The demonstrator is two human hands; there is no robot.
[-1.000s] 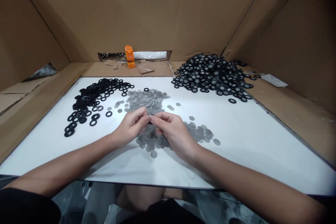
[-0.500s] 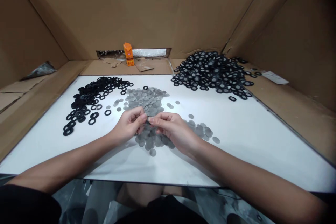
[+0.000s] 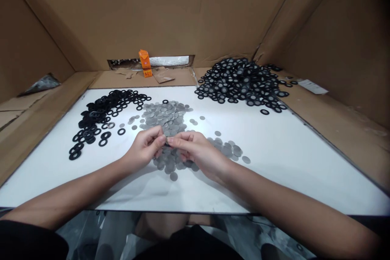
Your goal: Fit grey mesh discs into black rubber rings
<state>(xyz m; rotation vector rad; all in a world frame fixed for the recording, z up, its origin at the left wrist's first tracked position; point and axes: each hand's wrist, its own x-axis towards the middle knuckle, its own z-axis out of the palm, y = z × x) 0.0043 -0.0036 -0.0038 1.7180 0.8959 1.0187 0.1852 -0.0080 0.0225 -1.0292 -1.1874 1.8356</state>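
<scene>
My left hand (image 3: 148, 146) and my right hand (image 3: 195, 148) meet over a heap of thin grey discs (image 3: 166, 115), fingers pinched. Between their fingertips is a small dark piece (image 3: 167, 141), mostly covered, perhaps a ring; both hands grip it. Grey discs also lie under the hands and in a smaller group (image 3: 231, 150) to the right. Black rings (image 3: 103, 109) are piled on the left of the white table. At the back right is a large pile of black rings with grey centres (image 3: 240, 81). One black ring (image 3: 165, 101) rests on the disc heap.
Cardboard walls (image 3: 170, 12) enclose the white tabletop (image 3: 289, 170) at the back and sides. An orange carton (image 3: 145, 63) stands at the back, beside a slot in the cardboard. A white paper label (image 3: 313, 86) lies at the right.
The whole view has shifted slightly, with things appearing a little further left. Both hands keep their pinch on the small piece, which shows slightly differently between the fingertips.
</scene>
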